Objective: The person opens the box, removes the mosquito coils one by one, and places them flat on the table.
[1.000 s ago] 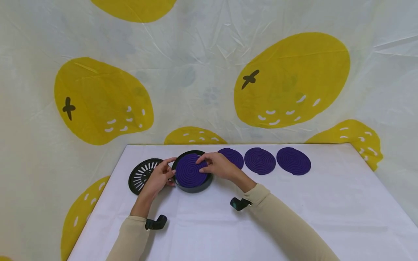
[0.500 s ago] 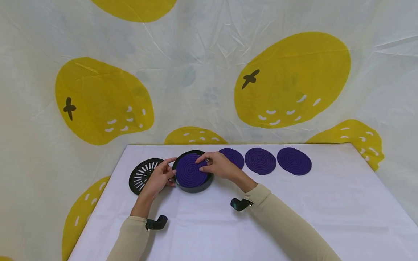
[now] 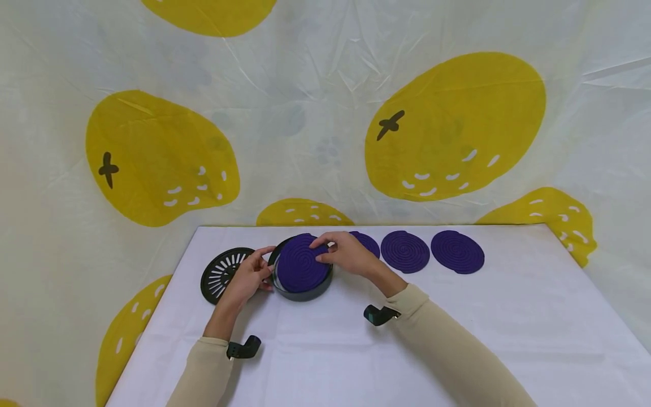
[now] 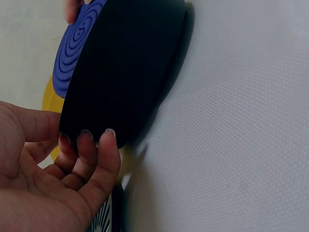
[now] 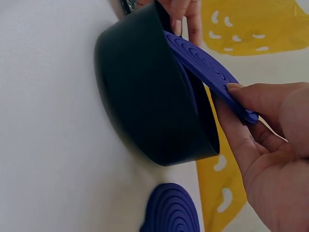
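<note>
A purple spiral mosquito coil leans over a round dark mosquito coil holder. My right hand pinches its right edge between thumb and fingers. In the right wrist view the coil stands tilted, its far edge at the holder's rim and its near edge raised above it. At the left side of the holder, my left hand grips the wall, thumb at the rim and fingers outside, as the left wrist view of the holder shows. Most of the holder's inside is hidden by the coil.
A black slotted lid lies left of the holder, partly behind my left hand. Along the back right lie more purple coils: one partly hidden, one in the middle and one at right. A fruit-print curtain hangs behind the white table.
My right hand has moved slightly right and up, and the pinched coil has shifted with it, uncovering a pale strip inside the holder's left side. The left hand stays in place.
</note>
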